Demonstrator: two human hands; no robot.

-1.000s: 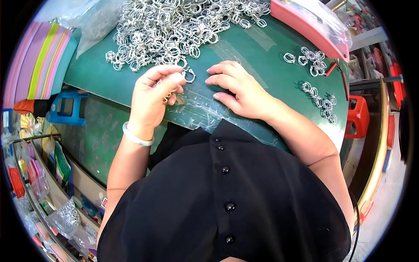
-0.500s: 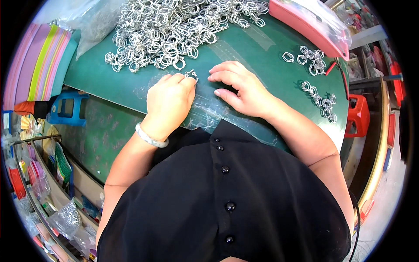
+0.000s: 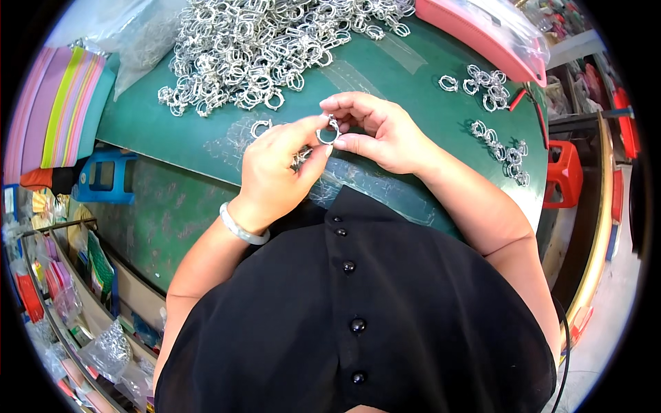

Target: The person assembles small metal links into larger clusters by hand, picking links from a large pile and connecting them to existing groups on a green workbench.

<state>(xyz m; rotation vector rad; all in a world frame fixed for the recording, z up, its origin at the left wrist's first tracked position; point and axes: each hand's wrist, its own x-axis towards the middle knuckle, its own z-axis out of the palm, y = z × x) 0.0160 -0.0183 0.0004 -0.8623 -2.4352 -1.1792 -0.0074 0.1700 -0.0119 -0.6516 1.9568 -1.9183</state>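
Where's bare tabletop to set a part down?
Best: green tabletop between the right hand and the ring clusters near the right edge. Smaller: between the striped object and the ring pile. Crowded: the upper middle, under the pile, and by the left hand, with a loose ring beside it.

Between one left hand point(image 3: 274, 167) and one right hand point(image 3: 387, 135) is one ring point(image 3: 332, 122), at twelve o'clock; one ring heap point(image 3: 241, 51) lies at eleven, five buttons point(image 3: 349, 266) at six, one blue stool point(image 3: 103, 194) at nine, one red stool point(image 3: 569, 168) at three.
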